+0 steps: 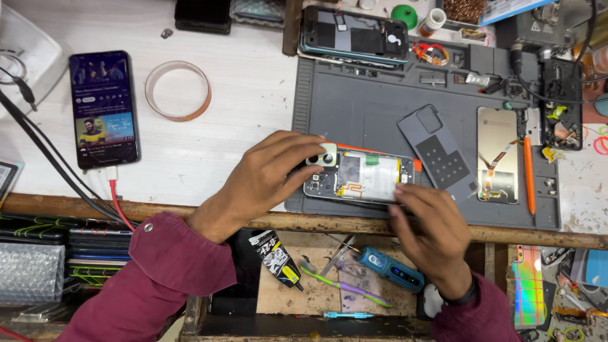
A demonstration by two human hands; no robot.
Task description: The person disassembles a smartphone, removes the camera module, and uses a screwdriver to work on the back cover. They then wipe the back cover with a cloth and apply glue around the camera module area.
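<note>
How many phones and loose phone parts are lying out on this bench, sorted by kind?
Opened phones, backs off: 3, one under the left hand and right hand at, one at the mat's top edge, one at far right
Working phones, screen lit: 1
Loose back covers: 1
Loose screen panels: 1
Total: 6

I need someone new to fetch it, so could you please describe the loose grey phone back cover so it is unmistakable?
Start at the dark grey repair mat. Just right of the opened phone under both hands lies the flat grey phone back cover, tilted. Unlike the gold screen panel beside it, it bears a dotted black square.
</note>
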